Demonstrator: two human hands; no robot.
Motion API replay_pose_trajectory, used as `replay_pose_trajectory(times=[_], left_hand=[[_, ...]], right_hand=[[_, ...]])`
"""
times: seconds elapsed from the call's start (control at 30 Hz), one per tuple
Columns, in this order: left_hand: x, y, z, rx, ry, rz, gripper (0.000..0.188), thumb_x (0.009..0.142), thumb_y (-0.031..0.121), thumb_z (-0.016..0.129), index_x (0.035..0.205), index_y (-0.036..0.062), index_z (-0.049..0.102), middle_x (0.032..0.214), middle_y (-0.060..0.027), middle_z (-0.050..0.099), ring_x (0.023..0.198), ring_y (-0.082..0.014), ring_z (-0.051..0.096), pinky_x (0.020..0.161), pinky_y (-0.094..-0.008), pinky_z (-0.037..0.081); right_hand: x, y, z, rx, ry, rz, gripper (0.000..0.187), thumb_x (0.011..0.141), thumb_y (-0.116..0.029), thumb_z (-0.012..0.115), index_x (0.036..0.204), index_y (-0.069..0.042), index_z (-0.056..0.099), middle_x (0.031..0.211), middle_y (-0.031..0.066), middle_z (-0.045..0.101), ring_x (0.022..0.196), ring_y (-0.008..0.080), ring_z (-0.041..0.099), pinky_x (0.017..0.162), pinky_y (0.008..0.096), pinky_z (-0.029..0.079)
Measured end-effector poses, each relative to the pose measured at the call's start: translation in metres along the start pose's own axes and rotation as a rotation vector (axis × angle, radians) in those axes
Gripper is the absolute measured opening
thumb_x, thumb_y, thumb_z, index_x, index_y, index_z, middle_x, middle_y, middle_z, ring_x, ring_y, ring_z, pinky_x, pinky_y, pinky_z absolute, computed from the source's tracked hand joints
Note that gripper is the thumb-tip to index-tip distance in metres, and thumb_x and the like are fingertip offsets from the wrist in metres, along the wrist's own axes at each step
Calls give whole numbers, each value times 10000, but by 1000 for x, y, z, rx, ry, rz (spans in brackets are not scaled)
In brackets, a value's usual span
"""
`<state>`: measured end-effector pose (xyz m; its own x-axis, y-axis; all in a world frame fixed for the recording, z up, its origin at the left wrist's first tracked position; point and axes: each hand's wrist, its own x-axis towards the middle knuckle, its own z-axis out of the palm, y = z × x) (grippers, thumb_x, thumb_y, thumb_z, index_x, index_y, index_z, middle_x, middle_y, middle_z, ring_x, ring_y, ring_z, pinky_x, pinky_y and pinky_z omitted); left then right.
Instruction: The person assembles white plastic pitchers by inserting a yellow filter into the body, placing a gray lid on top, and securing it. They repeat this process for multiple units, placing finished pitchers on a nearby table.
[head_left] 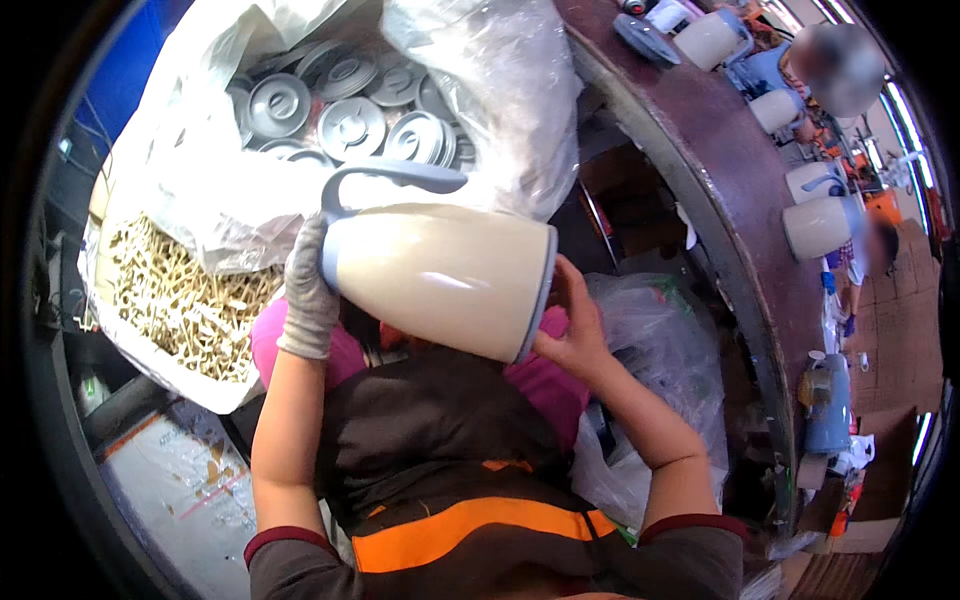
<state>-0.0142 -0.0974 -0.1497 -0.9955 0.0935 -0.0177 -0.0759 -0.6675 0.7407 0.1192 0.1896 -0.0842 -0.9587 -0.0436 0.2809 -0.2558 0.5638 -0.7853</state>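
Observation:
A cream thermos jug (440,275) with a grey-blue rim, base ring and handle (395,172) lies sideways in the air above my lap. My left hand (308,290), in a pale knitted glove, grips its narrower collar end, with the fingers partly hidden behind it. My bare right hand (575,330) holds the wider base end, its thumb at the lower edge and its fingers around the ring. Just beyond the jug, several grey round lids (350,128) lie in a clear plastic bag (500,80).
Small tan pieces (180,300) fill a white sack at the left. A dark workbench (700,150) curves along the right, bearing more cream jugs (820,228) and a blue-grey jug (827,400). Crumpled clear plastic (655,370) sits beside my right arm. Other people are beyond the bench.

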Motion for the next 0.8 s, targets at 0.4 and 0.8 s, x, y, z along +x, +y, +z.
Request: replay_pose_trajectory(times=[0.4, 0.8], left_hand=[[-11, 15, 20, 269, -292, -102, 476, 850, 330, 586, 1149, -42, 577, 1050, -102, 616, 914, -137, 583, 820, -262, 468], [7, -26, 27, 162, -95, -208, 300, 874, 316, 566, 1006, 52, 620, 927, -60, 637, 853, -154, 602, 732, -313, 475]], right_hand=[[6, -31, -23, 477, -15, 453, 272, 937, -255, 472, 1057, -21, 542, 787, 47, 591, 596, 90, 552, 518, 228, 427], [-2, -118, -77, 456, 364, -22, 452, 876, -502, 516, 1035, -80, 491, 693, 12, 509, 473, 62, 410, 380, 186, 299]])
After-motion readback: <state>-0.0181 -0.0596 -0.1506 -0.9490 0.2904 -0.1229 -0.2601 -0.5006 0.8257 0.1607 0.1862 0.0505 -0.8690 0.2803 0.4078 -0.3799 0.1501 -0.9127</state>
